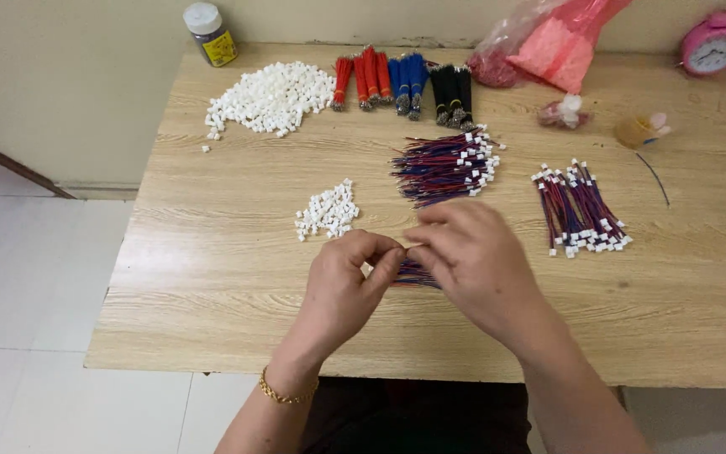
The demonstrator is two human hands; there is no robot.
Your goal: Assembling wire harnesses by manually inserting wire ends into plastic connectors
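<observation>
Left hand and right hand meet at frame centre, fingers curled, grip pinched on small wire bundle just above table. Bare wood toward near edge; small connector pile just beyond.

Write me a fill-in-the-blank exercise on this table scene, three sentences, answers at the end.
1. Both hands, left hand and right hand, meet over a small bunch of red and blue wires lying on the ____ table.
2. The alarm clock at the far right corner is ____ in colour.
3. The large heap of white connector housings lies to the ____ of the red wire bundles.

Missing words: wooden; pink; left
</observation>
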